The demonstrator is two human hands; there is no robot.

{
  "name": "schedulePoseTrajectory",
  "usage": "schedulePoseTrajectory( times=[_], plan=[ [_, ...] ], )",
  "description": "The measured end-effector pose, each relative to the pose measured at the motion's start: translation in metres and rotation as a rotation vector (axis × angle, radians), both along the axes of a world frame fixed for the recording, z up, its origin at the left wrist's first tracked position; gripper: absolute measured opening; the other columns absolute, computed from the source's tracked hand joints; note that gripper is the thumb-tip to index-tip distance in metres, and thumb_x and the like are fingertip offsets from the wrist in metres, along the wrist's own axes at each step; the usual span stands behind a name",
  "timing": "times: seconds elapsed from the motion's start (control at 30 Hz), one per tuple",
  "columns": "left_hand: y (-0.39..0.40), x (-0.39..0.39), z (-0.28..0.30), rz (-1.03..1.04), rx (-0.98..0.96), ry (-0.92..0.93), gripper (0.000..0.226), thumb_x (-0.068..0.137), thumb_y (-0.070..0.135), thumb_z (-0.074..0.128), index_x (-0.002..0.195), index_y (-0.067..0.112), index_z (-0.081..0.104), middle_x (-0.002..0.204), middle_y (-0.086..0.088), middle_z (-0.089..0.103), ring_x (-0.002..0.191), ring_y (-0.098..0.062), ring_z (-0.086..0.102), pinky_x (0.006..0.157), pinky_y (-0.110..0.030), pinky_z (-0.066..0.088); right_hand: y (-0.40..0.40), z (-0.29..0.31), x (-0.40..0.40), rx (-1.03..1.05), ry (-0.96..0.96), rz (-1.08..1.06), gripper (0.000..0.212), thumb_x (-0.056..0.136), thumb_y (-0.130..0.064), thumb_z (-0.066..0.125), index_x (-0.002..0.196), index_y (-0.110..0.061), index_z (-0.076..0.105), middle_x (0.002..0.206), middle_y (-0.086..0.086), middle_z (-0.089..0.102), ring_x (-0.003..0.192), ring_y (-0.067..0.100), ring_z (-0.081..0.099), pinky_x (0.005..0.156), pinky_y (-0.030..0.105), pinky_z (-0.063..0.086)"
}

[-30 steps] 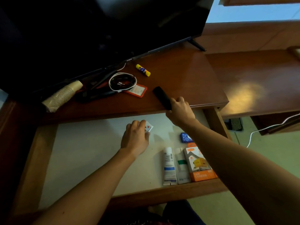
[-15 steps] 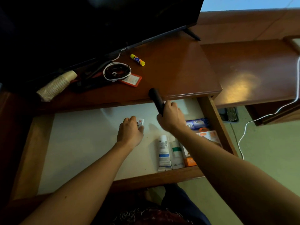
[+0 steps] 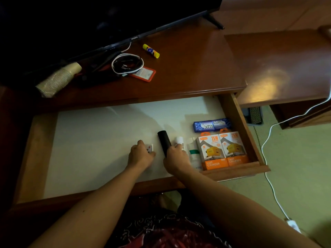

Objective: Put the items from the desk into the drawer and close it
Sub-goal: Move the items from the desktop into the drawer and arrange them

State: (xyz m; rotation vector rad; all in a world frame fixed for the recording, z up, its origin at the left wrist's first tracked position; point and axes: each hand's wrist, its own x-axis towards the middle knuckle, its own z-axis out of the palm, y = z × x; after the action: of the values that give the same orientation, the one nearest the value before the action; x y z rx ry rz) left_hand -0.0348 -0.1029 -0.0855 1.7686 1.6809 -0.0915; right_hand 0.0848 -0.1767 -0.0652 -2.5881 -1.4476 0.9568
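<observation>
The drawer stands pulled open under the brown desk. My right hand is shut on a black remote, which lies low on the white drawer floor beside two white tubes. My left hand holds a small pack of playing cards against the drawer floor. On the desk lie a yellow glue stick, a coiled white cable, an orange card holder and a stack of paper cups.
Two orange charger boxes and a blue soap pack fill the drawer's right end. A dark TV stands at the back of the desk. A white cord trails over the floor at right.
My right hand carried the black remote from the desk edge down into the drawer. My left hand stayed in the drawer with the cards, shifting slightly toward me.
</observation>
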Motion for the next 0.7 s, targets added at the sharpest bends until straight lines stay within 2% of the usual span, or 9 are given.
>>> schedulePoseTrajectory(
  times=[0.1, 0.2, 0.3, 0.37, 0.43, 0.53, 0.6, 0.7],
  plan=[
    [-0.002, -0.001, -0.005, 0.01, -0.011, -0.015, 0.057, 0.083, 0.04, 0.075, 0.122, 0.011, 0.046, 0.123, -0.019, 0.057, 0.107, -0.037, 0.059, 0.076, -0.034, 0.045, -0.001, -0.003, -0.007, -0.008, -0.002, 0.003, 0.039, 0.096, -0.019, 0.057, 0.131, -0.003, 0.054, 0.133, 0.02, 0.046, 0.106, 0.034, 0.062, 0.088, 0.041, 0.055],
    [-0.001, -0.004, -0.009, -0.004, -0.019, -0.036, 0.062, 0.083, 0.04, 0.075, 0.129, 0.011, 0.044, 0.126, -0.019, 0.057, 0.112, -0.038, 0.057, 0.083, -0.036, 0.047, -0.001, -0.002, -0.011, -0.056, -0.022, 0.089, 0.046, 0.096, -0.026, 0.063, 0.133, -0.002, 0.053, 0.138, 0.023, 0.045, 0.11, 0.035, 0.063, 0.09, 0.042, 0.053],
    [0.003, -0.006, -0.014, -0.027, -0.04, -0.057, 0.059, 0.084, 0.042, 0.074, 0.128, 0.012, 0.048, 0.125, -0.018, 0.057, 0.112, -0.035, 0.056, 0.085, -0.037, 0.047, 0.007, 0.004, -0.007, -0.103, -0.034, 0.184, 0.045, 0.095, -0.031, 0.065, 0.13, -0.006, 0.056, 0.132, 0.021, 0.054, 0.113, 0.033, 0.062, 0.09, 0.04, 0.053],
    [0.005, -0.009, -0.016, -0.06, -0.043, -0.062, 0.054, 0.086, 0.042, 0.071, 0.127, 0.013, 0.05, 0.124, -0.017, 0.058, 0.11, -0.034, 0.057, 0.085, -0.038, 0.049, 0.018, 0.007, -0.003, -0.074, -0.059, 0.202, 0.035, 0.097, -0.024, 0.062, 0.127, -0.006, 0.058, 0.123, 0.019, 0.06, 0.108, 0.031, 0.063, 0.085, 0.039, 0.054],
    [0.008, -0.011, -0.018, -0.092, -0.05, -0.07, 0.054, 0.089, 0.036, 0.069, 0.134, 0.013, 0.05, 0.127, -0.017, 0.057, 0.112, -0.034, 0.056, 0.089, -0.038, 0.049, 0.032, 0.009, 0.003, 0.009, -0.125, 0.213, 0.031, 0.097, -0.015, 0.055, 0.127, -0.006, 0.056, 0.121, 0.017, 0.057, 0.107, 0.033, 0.061, 0.082, 0.04, 0.052],
    [0.01, -0.016, -0.021, -0.118, -0.092, -0.085, 0.062, 0.089, 0.03, 0.068, 0.145, 0.019, 0.044, 0.133, -0.016, 0.055, 0.117, -0.033, 0.055, 0.098, -0.04, 0.049, 0.05, 0.002, 0.014, 0.085, -0.165, 0.308, 0.046, 0.097, -0.026, 0.055, 0.139, -0.012, 0.044, 0.133, 0.016, 0.047, 0.118, 0.036, 0.05, 0.091, 0.046, 0.047],
    [0.011, -0.019, -0.023, -0.135, -0.115, -0.087, 0.066, 0.086, 0.029, 0.07, 0.146, 0.02, 0.044, 0.134, -0.016, 0.053, 0.119, -0.033, 0.054, 0.101, -0.042, 0.048, 0.058, -0.007, 0.019, 0.027, -0.186, 0.387, 0.06, 0.096, -0.04, 0.056, 0.147, -0.019, 0.034, 0.144, 0.015, 0.041, 0.129, 0.038, 0.04, 0.101, 0.051, 0.04],
    [0.009, -0.021, -0.026, -0.164, -0.121, -0.097, 0.066, 0.081, 0.026, 0.073, 0.142, 0.021, 0.047, 0.13, -0.015, 0.055, 0.117, -0.033, 0.055, 0.1, -0.042, 0.048, 0.061, -0.017, 0.023, -0.034, -0.224, 0.475, 0.073, 0.091, -0.05, 0.06, 0.151, -0.022, 0.029, 0.147, 0.013, 0.04, 0.135, 0.036, 0.032, 0.106, 0.054, 0.03]
  ],
)
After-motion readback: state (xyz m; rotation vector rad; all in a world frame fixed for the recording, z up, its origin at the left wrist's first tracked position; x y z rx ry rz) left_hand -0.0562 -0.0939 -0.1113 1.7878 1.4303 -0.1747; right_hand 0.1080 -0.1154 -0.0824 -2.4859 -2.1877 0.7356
